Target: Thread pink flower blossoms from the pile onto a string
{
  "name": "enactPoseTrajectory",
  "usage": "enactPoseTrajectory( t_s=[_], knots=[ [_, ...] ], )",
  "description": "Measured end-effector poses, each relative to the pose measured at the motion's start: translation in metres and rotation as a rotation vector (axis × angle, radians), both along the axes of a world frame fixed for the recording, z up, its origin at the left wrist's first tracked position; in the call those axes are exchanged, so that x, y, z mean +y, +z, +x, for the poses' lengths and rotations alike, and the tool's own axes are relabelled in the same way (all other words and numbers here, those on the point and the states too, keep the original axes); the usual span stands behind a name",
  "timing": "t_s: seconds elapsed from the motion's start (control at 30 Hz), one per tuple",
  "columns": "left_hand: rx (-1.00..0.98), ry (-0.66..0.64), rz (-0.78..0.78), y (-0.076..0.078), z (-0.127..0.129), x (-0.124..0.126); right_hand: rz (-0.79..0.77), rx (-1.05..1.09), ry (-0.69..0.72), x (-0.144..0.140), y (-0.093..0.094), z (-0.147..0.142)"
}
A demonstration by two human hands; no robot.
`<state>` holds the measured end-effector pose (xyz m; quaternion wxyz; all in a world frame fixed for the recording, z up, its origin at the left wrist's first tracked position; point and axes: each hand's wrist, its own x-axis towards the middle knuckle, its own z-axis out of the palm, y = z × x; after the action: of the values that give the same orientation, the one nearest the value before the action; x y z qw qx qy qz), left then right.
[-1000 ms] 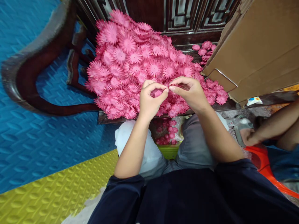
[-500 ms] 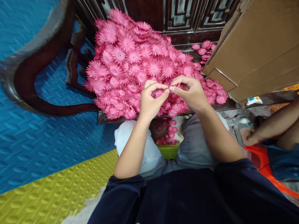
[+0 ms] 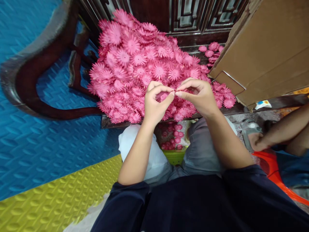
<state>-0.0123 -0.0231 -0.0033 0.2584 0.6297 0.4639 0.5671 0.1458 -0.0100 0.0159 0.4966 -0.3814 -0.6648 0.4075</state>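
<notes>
My left hand and my right hand meet fingertip to fingertip above the front of a large pile of pink artificial flowers. Each hand pinches with thumb and forefinger. Whatever sits between the fingertips is too small to make out against the pink behind it. Layered flower heads with pale centres and thin petals make up the heap, which lies on a dark wooden seat in front of my knees.
Left is a curved dark wooden armrest over blue matting. A cardboard box stands right. Between my legs is a green container near more pink flowers. Another person's foot and a red stool are at right.
My right hand has shifted very slightly, its fingers still pinched against the left fingertips. Otherwise the scene is the same.
</notes>
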Motion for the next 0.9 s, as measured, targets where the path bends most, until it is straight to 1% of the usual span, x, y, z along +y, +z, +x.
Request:
enactPoseTrajectory(
  t_s=[0.2, 0.47, 0.7, 0.9],
  knots=[
    [-0.007, 0.011, 0.018, 0.0013, 0.0002, -0.0005, 0.014, 0.003, -0.005, 0.0001, -0.0005, 0.0002],
    [0.015, 0.013, -0.015, 0.0009, 0.0004, -0.0001, 0.019, -0.013, 0.011, 0.0005, -0.0006, 0.0001],
    [0.005, 0.012, 0.011, 0.0009, -0.0004, 0.0002, 0.036, 0.011, 0.026, -0.0008, -0.0006, 0.0006],
    [0.028, 0.016, 0.012, 0.0002, -0.0008, 0.0006, 0.060, 0.000, 0.011, 0.0008, -0.0022, 0.0007]
  ],
)
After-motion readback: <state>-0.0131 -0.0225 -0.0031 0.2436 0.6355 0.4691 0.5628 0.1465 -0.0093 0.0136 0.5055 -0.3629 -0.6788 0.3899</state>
